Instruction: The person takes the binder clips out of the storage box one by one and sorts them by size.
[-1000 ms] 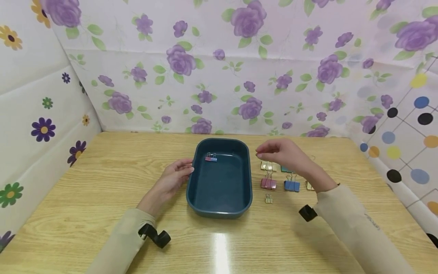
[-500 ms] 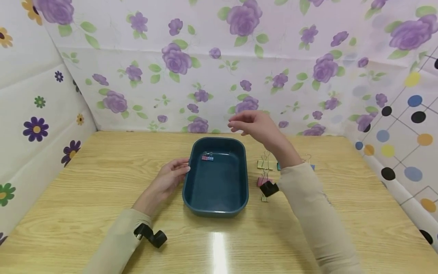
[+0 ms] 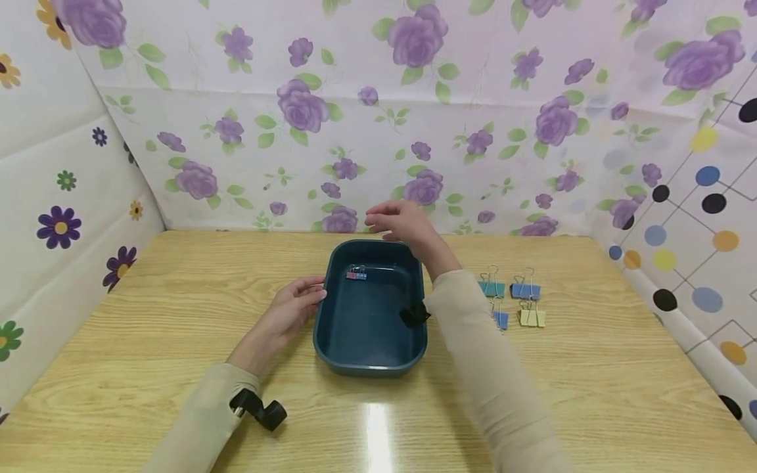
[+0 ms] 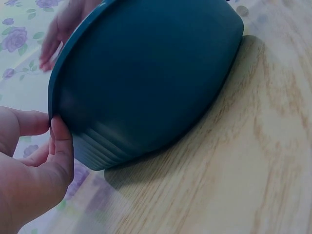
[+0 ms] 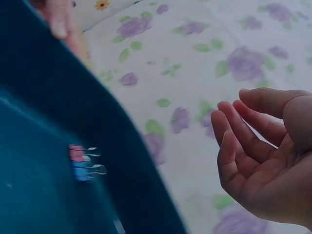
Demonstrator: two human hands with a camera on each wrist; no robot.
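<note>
A dark teal tray (image 3: pixel 369 369) stands on the table in the head view. My left hand (image 3: pixel 290 312) pinches its left rim between thumb and fingers, as the left wrist view shows up close. Over the tray's far right rim hovers my right hand (image 3: pixel 405 226); in the right wrist view its fingers curve loosely, with a gap to the thumb and nothing visible between them. Inside the tray, near the far left, lie a small pink binder clip (image 5: pixel 76 152) and a small blue binder clip (image 5: pixel 82 171), side by side.
Right of the tray lie a teal binder clip (image 3: pixel 492 289), a blue binder clip (image 3: pixel 526 291), a yellow binder clip (image 3: pixel 533 318) and another blue clip (image 3: pixel 501 320), partly behind the right sleeve (image 3: pixel 491 368). Flowered cloth (image 3: pixel 236 164) rises behind the table.
My right hand has moved left from above the binder clips to the tray's far rim, its fingers loosening. Its sleeve now hides several clips. My left hand stays at the rim.
</note>
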